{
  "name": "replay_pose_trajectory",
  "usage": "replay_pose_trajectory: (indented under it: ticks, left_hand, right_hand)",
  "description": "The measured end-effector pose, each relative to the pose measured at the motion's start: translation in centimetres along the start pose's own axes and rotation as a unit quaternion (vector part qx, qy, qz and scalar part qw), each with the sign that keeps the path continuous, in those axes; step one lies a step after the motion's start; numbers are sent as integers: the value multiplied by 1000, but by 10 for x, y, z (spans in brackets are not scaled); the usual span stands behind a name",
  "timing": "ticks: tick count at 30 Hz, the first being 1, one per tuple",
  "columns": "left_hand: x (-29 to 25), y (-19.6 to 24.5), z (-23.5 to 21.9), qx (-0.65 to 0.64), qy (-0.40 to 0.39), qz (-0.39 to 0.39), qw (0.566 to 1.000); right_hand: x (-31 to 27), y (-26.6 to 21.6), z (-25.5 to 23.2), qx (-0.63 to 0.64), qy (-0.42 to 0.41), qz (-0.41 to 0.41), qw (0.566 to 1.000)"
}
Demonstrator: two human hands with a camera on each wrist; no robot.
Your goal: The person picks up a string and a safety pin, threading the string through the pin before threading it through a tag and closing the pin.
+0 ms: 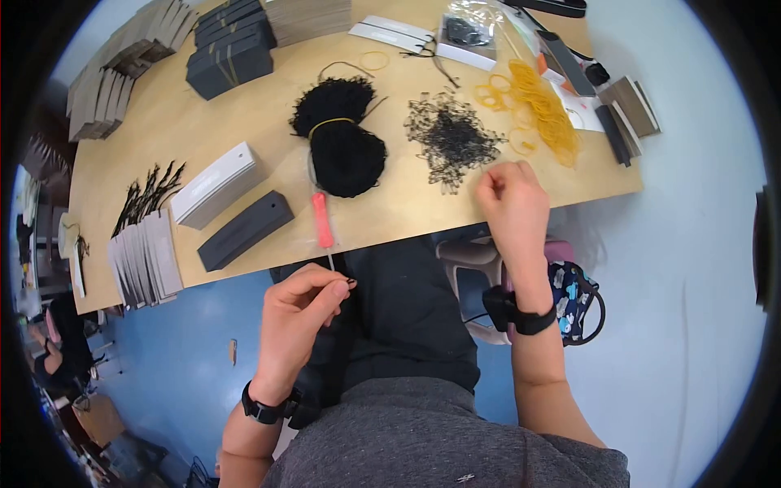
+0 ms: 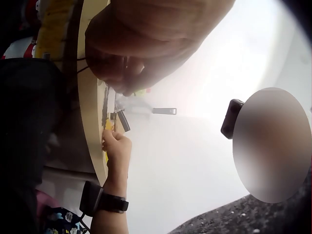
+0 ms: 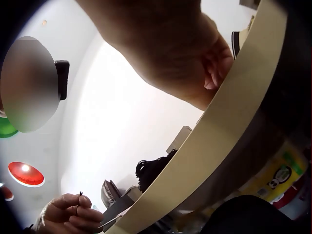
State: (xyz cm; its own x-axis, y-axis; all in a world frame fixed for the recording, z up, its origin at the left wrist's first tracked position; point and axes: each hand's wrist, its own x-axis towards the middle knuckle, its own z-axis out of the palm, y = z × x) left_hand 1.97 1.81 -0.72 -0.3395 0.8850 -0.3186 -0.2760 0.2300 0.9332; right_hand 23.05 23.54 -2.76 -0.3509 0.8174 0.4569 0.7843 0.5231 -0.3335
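Note:
My left hand [image 1: 301, 313] is over my lap at the table's front edge, thumb and forefinger pinching a small black piece [image 1: 351, 283]. In the right wrist view, that black piece [image 3: 81, 194] pokes up from the fingertips. A tool with a red handle [image 1: 323, 221] lies at the edge, its thin metal shaft pointing towards this hand. My right hand [image 1: 519, 207], fingers curled, is at the table edge beside a pile of small black wire pins [image 1: 454, 138]. Its fingertips are tucked under; I cannot tell whether they hold a pin.
A black cord bundle [image 1: 346, 154] tied with a yellow band lies mid-table. Left of it are a white stack [image 1: 218, 185], a dark grey block [image 1: 246, 231] and grey tags [image 1: 146, 260] with black strings. Yellow rubber bands [image 1: 543, 114] lie at right; banded dark stacks [image 1: 230, 61] stand behind.

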Motion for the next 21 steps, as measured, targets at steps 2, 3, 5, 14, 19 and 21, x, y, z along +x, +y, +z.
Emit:
replay_pose_trajectory:
  ticks: [2, 3, 5, 14, 19, 21]
  left_hand:
    - [2, 2, 1, 1, 11, 0, 1000]
    - [2, 3, 2, 1, 11, -2, 1000]
    - [3, 2, 2, 2, 13, -1, 1000]
    - [0, -3, -1, -2, -9, 24, 1000]
    - [-2, -6, -3, -16, -11, 32, 999]
    - [-3, -8, -4, -12, -10, 43, 999]
  right_hand:
    - [-10, -21, -10, 143, -63, 72, 985]
    - [-19, -32, -20, 272, -124, 148, 943]
    - [-33, -56, -33, 455, -286, 234, 811]
    - [-55, -96, -20, 629, -463, 255, 570]
    - [-60, -99, -15, 630, -461, 248, 574]
    - [-61, -99, -13, 631, -461, 248, 572]
